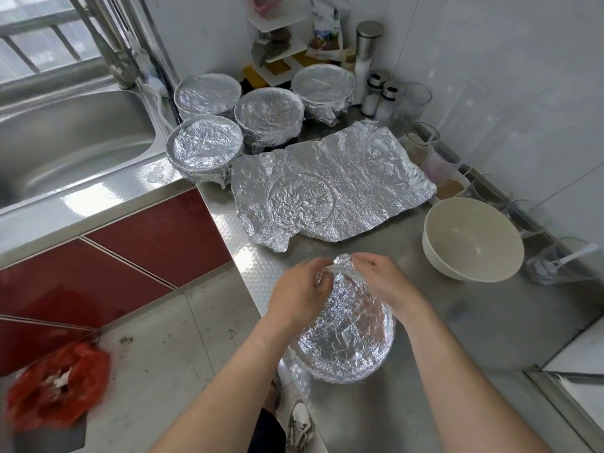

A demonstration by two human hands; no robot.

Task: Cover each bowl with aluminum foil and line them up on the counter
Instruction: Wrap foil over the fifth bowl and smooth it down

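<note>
Foil-wrapped bowl point(346, 335), inside hidden, lies between the hands; left hand point(295, 289) and right hand point(387, 282) pinch bunched foil point(338, 268) at its far rim.

White walls point(506, 76) rose behind the steel counter point(474, 322); red cabinet doors point(153, 237) stood below the sink point(72, 148), and a barred window point(42, 47) gave daylight.

Crinkled silver foil sheet point(333, 188), cream bowl point(472, 238), dark red cabinet doors point(153, 230) (glossy), embossed steel counter point(258, 273), red-orange bag point(55, 384).
</note>
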